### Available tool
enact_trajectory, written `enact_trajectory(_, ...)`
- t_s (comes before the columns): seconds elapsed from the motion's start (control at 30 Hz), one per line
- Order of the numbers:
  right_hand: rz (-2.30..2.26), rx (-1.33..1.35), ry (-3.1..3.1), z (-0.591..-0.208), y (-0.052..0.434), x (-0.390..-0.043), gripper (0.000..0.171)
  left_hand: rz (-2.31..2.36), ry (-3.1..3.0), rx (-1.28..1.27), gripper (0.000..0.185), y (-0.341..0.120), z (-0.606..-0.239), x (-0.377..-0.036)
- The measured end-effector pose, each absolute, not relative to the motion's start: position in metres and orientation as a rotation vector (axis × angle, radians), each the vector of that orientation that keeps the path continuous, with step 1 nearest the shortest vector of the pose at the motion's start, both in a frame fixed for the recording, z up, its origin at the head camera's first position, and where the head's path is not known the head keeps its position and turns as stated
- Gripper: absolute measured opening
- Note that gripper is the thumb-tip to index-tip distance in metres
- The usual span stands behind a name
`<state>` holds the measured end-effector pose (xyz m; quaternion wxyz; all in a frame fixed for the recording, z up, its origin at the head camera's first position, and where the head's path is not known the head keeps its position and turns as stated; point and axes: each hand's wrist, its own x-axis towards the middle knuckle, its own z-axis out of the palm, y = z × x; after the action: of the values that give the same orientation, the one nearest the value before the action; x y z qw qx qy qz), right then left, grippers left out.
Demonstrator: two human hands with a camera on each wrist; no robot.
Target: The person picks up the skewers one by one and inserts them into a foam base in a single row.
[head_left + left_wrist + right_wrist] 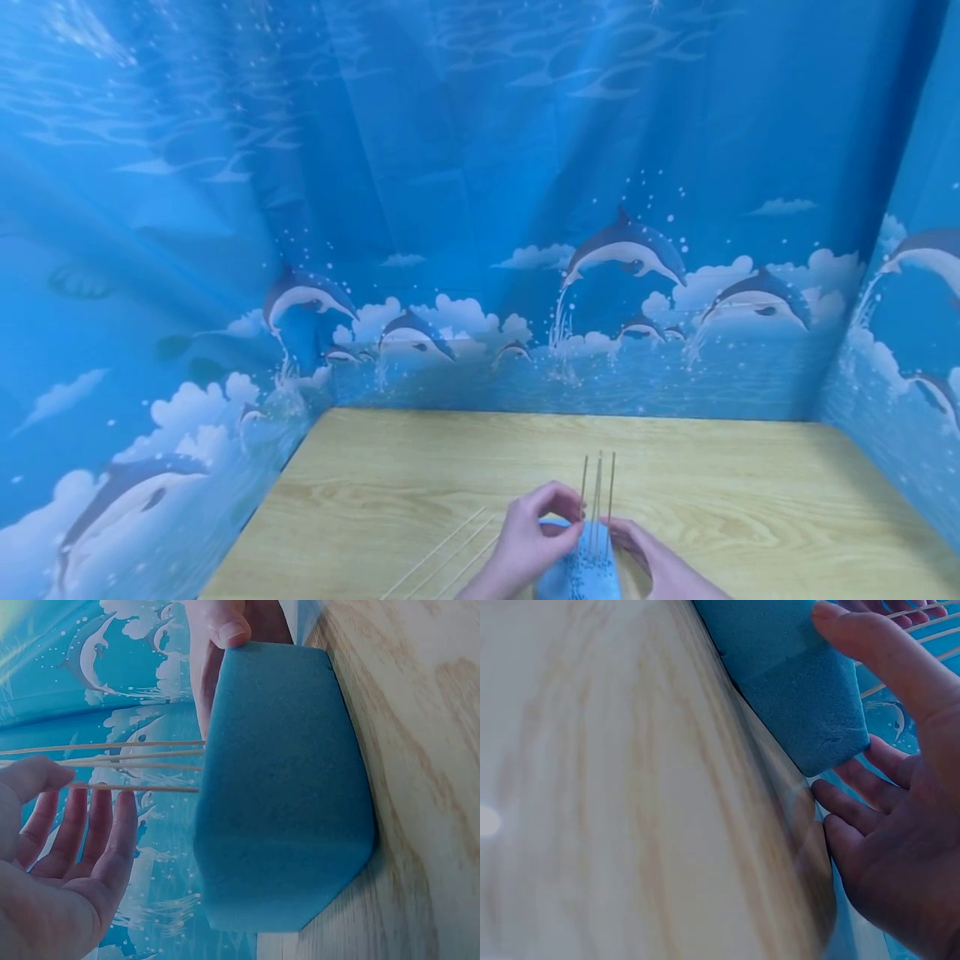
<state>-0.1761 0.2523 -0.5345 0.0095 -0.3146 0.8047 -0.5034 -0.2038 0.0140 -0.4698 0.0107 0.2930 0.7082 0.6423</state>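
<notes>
A blue foam block (588, 575) (285, 787) (795, 682) stands on the wooden table (750, 500) at the near edge. Several thin wooden skewers (598, 492) (150, 754) are stuck upright in its top. My left hand (528, 542) (67, 855) is at the block's left, with thumb and forefinger pinching the leftmost skewer. My right hand (660, 567) (907, 825) holds the block from the right, its thumb (229, 630) lying on one face and its fingers on the other side by the table.
Three loose skewers (442, 554) lie on the table to the left of my hands. Blue curtains printed with dolphins (480, 250) close in the table at the back and on both sides.
</notes>
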Motion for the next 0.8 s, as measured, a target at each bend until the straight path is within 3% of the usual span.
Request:
enact_trajectory(0.27, -1.428, -0.628, 2.505, -0.522, 0.245, -0.175, 0.095, 1.86, 2.356, 0.791, 0.025, -0.024, -0.464, -0.224)
enact_trajectory(0.8, -1.469, -0.662, 2.452, -0.524, 0.249, -0.175, 0.094, 1.351, 2.734, 0.771, 0.02, -0.131, -0.481, -0.257)
